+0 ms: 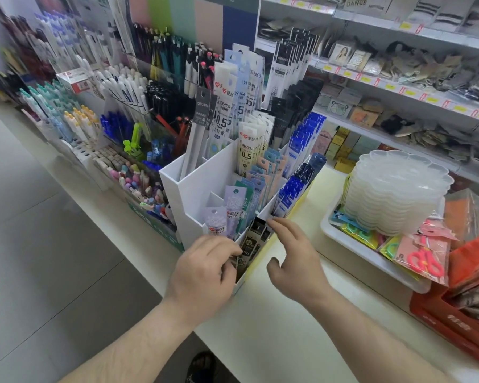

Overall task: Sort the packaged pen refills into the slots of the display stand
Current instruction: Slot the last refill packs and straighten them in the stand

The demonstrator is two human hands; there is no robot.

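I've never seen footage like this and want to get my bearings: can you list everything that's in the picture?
display stand: one, white, tiered slots, centre of the counter
packaged pen refills: many, white, blue, lilac, black, upright in the slots
black refill packs: several, front slot, at the left fingers
pens: many, mixed colours, racks left of the stand
clear plastic trays: a stack, translucent white, right on the counter
white tray: one, under that stack
pink scissors: one packaged pair, right
shelves: white, behind, holding small goods
left hand: on the black packs
right hand: open, beside the stand
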